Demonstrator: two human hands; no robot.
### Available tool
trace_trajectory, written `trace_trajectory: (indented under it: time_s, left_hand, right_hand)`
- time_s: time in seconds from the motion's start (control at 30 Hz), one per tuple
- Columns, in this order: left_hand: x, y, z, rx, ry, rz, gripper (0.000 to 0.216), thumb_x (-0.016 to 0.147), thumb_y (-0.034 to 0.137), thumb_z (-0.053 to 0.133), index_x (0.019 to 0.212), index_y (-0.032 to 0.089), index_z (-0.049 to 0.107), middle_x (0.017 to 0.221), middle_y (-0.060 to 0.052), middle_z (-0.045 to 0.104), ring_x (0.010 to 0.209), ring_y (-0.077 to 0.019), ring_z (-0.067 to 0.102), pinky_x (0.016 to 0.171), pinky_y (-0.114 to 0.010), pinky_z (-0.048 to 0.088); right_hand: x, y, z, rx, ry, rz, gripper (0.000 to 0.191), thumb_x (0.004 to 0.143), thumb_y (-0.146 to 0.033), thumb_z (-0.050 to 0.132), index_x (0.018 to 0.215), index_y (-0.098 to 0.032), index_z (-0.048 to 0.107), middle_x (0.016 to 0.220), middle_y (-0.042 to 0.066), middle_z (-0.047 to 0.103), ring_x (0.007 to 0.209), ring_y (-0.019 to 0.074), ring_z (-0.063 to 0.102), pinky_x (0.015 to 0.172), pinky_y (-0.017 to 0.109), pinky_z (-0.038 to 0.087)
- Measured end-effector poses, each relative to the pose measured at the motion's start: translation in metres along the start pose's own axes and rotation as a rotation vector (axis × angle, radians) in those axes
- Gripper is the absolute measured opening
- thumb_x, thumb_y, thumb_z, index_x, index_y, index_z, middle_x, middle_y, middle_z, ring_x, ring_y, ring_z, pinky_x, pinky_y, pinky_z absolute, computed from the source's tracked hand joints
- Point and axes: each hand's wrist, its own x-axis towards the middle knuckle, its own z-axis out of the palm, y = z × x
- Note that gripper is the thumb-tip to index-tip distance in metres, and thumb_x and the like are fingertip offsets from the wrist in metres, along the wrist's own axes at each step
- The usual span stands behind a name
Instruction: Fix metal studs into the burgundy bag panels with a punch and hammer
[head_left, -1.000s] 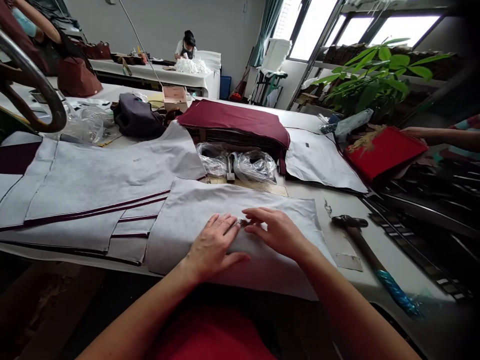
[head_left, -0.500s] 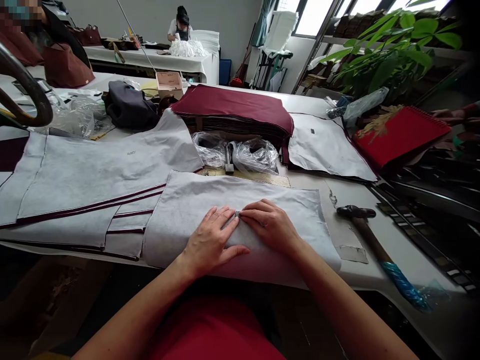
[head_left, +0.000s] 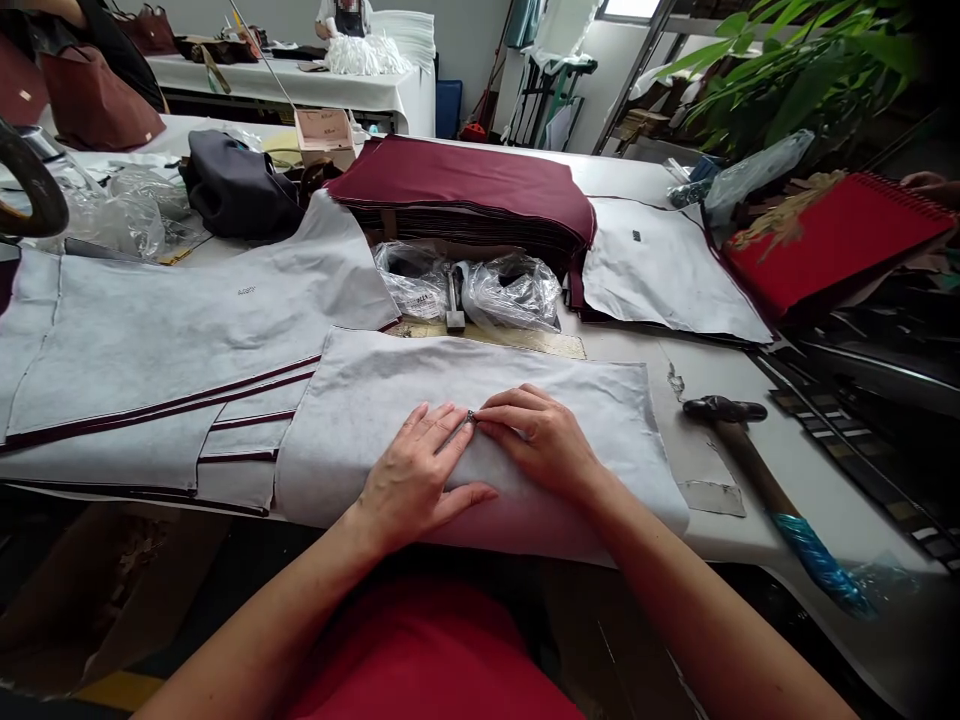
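Observation:
A pale grey leather piece (head_left: 562, 385) lies in front of me, its near edge curving over the table edge. My left hand (head_left: 416, 470) rests flat on it, fingers stretched and thumb out to the side. Close by, my right hand (head_left: 536, 435) pinches a small metal piece (head_left: 471, 416) between thumb and fingertips, at the left fingertips. That piece is too small to name. Beyond the leather stands a metal tool with a square foot (head_left: 454, 312), between two clear plastic bags (head_left: 514, 295).
A hammer (head_left: 724, 410) with a blue-wrapped handle lies at right. Behind are a stack of maroon leather (head_left: 465, 190), a red spiral-bound pad (head_left: 840, 250) and a dark grey pouch (head_left: 236, 190). More grey pieces (head_left: 187, 330) spread left. Another person (head_left: 345, 15) stands at a far table.
The camera view has tilted down and shifted slightly. Both hands keep nearly the same pose on the leather, with the small metal piece still at the right fingertips.

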Motion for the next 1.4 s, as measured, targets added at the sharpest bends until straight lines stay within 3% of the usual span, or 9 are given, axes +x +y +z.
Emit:
trace_trajectory:
  time_s: [0.4, 0.53, 0.67, 0.8, 1.13, 1.4]
  left_hand:
    - [0.0, 0.001, -0.001, 0.003, -0.011, -0.002, 0.068, 0.096, 0.059, 0.058, 0.141, 0.009, 0.056, 0.15, -0.018, 0.054, 0.144, -0.0322, 0.047, 0.124, -0.055, 0.035]
    - [0.001, 0.002, -0.002, 0.008, -0.022, -0.015, 0.067, 0.096, 0.059, 0.057, 0.14, 0.009, 0.057, 0.151, -0.017, 0.053, 0.144, -0.0317, 0.046, 0.124, -0.054, 0.035]
    - [0.002, 0.003, -0.003, 0.011, -0.045, -0.021, 0.065, 0.096, 0.061, 0.056, 0.138, 0.011, 0.058, 0.155, -0.015, 0.049, 0.145, -0.0315, 0.044, 0.124, -0.053, 0.035]
    - [0.001, 0.003, -0.003, 0.019, -0.056, -0.019, 0.066, 0.097, 0.061, 0.054, 0.14, 0.011, 0.057, 0.156, -0.014, 0.048, 0.146, -0.0309, 0.043, 0.125, -0.054, 0.033]
    - [0.002, 0.004, -0.002, 0.05, -0.056, 0.013, 0.067, 0.099, 0.059, 0.05, 0.142, 0.008, 0.054, 0.156, -0.015, 0.048, 0.146, -0.0323, 0.043, 0.124, -0.056, 0.032]
    - [0.004, 0.003, -0.004, 0.034, -0.072, 0.006, 0.066, 0.099, 0.059, 0.051, 0.142, 0.009, 0.055, 0.155, -0.014, 0.05, 0.144, -0.0319, 0.045, 0.124, -0.055, 0.033]
  right_hand:
    - [0.0, -0.004, -0.001, -0.165, -0.04, -0.083, 0.029, 0.103, -0.017, 0.051, 0.12, -0.025, 0.073, 0.115, 0.004, 0.073, 0.098, 0.0228, 0.061, 0.085, 0.037, 0.053]
    - [-0.004, -0.006, -0.002, -0.176, -0.005, -0.043, 0.026, 0.105, -0.025, 0.052, 0.12, -0.024, 0.073, 0.116, 0.005, 0.073, 0.099, 0.0225, 0.062, 0.087, 0.037, 0.053]
    - [-0.013, -0.008, -0.003, -0.26, -0.025, 0.021, 0.029, 0.104, -0.028, 0.054, 0.128, -0.027, 0.07, 0.128, 0.005, 0.069, 0.105, 0.0265, 0.06, 0.095, 0.046, 0.05]
    - [-0.017, -0.006, -0.002, -0.177, 0.011, 0.07, 0.03, 0.103, -0.03, 0.058, 0.13, -0.029, 0.069, 0.13, 0.004, 0.068, 0.111, 0.0276, 0.059, 0.097, 0.047, 0.049]
    - [-0.007, -0.006, 0.002, -0.051, 0.101, 0.096, 0.019, 0.101, -0.025, 0.062, 0.111, -0.023, 0.078, 0.113, 0.003, 0.074, 0.101, 0.023, 0.062, 0.092, 0.041, 0.053]
    - [-0.019, -0.016, 0.0, -0.228, -0.021, 0.087, 0.03, 0.103, -0.024, 0.055, 0.13, -0.022, 0.069, 0.134, 0.004, 0.066, 0.112, 0.028, 0.058, 0.098, 0.049, 0.049]
